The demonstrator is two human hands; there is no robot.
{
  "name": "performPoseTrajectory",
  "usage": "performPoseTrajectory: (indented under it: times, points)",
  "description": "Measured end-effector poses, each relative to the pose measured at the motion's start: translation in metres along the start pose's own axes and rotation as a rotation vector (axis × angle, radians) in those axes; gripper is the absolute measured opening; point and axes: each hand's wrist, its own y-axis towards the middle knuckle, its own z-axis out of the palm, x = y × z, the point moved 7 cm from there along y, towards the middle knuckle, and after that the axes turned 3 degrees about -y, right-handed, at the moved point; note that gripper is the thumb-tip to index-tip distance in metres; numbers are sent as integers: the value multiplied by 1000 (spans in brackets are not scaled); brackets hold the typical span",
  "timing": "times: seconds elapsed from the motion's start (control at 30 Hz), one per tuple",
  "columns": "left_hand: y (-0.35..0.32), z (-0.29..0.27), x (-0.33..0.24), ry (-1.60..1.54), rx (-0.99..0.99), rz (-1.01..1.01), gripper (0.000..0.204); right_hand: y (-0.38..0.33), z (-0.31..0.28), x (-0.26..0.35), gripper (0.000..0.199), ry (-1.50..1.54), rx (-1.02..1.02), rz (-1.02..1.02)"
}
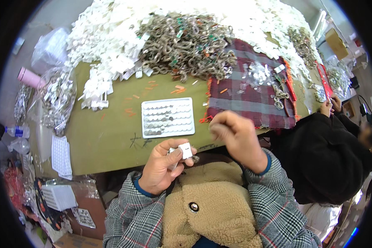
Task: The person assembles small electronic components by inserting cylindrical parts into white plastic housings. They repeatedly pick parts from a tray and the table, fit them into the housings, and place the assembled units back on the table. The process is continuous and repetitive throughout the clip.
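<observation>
two hands work close above our lap: our left hand (163,167) pinches a small white card (185,150), its long axis upright. our right hand (235,136), fingers curled shut, whether on anything we cannot tell, hovers just right of it, above the tray (168,117).

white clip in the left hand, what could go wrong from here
The white clip is pinched only by the fingertips of the left hand, held over the lap past the table edge, so it may drop out of sight. The right hand hovers just above the tray; a bump could scatter its small round pieces.
</observation>
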Motion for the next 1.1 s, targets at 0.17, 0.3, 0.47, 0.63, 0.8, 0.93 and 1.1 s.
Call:
performPoseTrajectory:
  times: [0.17,0.3,0.47,0.63,0.8,0.93,1.1]
  points:
    - [-10,-2,-9,7,21,93,28,-12,43,38,12,96,14,-264]
    - [-16,-3,-8,53,-26,105,27,-11,51,44,15,41,10,-288]
    - [-15,-4,-8,-1,-36,89,27,-11,53,44,13,71,19,-293]
    - [-12,-12,-2,94,-122,89,25,-16,54,37,14,-75,-5,-363]
    - [-8,-18,2,169,-211,37,25,-11,56,45,14,-120,-34,-418]
    - [-6,-11,-3,88,-142,118,25,-5,46,42,15,30,5,-337]
    - [-9,-7,-2,185,-239,91,24,-12,55,37,15,-45,37,-350]
